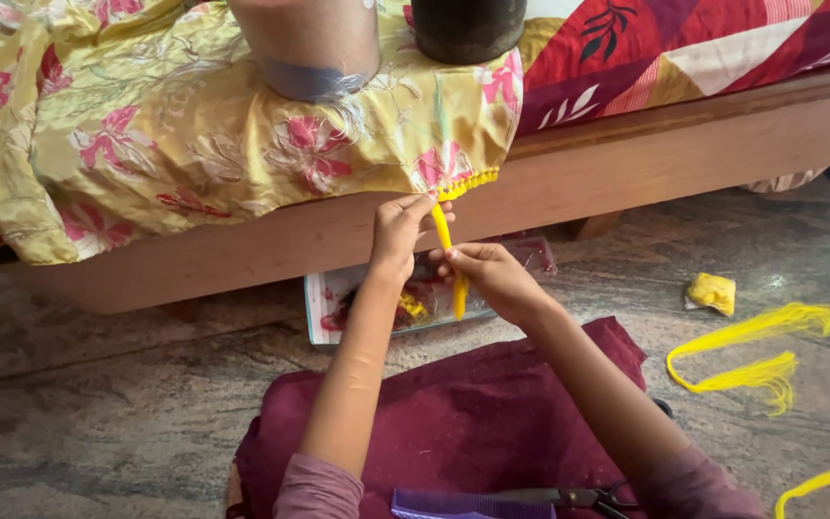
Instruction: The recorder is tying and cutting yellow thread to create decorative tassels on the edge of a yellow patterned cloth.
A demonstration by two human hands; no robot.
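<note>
Left hand: the left hand (398, 231) is raised to the hem of the yellow floral cloth (194, 135); its fingertips (425, 205) pinch the top of a yellow thread tassel (451, 259) just where it leaves the cloth's edge.
Right hand: the right hand (492, 279) sits just below and to the right of the left; its fingers are closed on the tassel lower down, thumb and forefinger meeting on the strand.
Tassel: it runs down from the left fingertips, passes between the right hand's fingers and hangs free beneath them, its tip below both hands.
Fringe: a short yellow fringe (468, 183) lines the hem just above the left fingertips.
Cloth: it drapes over the wooden bed frame (684, 144) directly behind the fingers.
Weights: a tan cylinder (307, 48) and a dark cylinder (468, 29) stand on the cloth, well above the fingers.
Below the fingers: a clear plastic bag (367, 308) with red and yellow bits lies on the stone floor (98, 404), behind the hanging tip.
Lap: a maroon cloth (463, 413) lies under the forearms; a purple comb (463, 504) and scissors (578, 497) rest near the elbows.
Right of the fingers: loose yellow thread bundles (751, 356) and a small yellow wad (713, 292) lie well apart on the floor.
</note>
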